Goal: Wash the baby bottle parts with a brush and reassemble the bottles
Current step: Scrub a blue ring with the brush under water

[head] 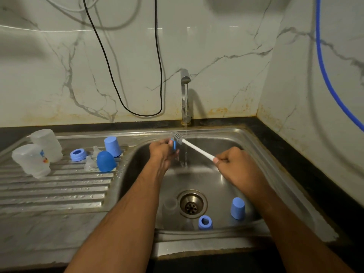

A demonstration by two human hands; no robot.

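Head view over a steel sink [256, 154]: left hand [161, 152] pinches a blue bottle ring [174, 145] beside the tap stream while right hand [234, 164] grips the brush [194, 147], bristles scrubbing it; next likely calls for rinsing, then setting it on the draining surface [59, 186].

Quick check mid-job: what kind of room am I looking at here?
Most likely a home kitchen sink corner. A stainless steel sink with a ribbed drainboard is set in a dark countertop, a tap runs against marble-look wall tiles, and baby bottle parts dry on the drainboard.
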